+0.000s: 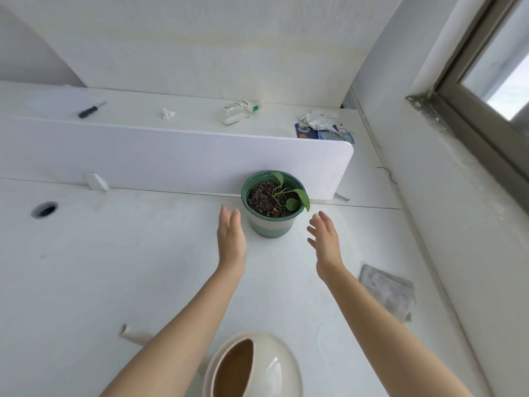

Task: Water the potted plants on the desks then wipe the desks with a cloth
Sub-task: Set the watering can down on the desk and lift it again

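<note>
Green pot between both grips

An office was shown. A near surface and a far surface were set back to back, parted by a low white divider panel. A round cable hole was cut into the near surface, and a window was seen to the right.
</note>
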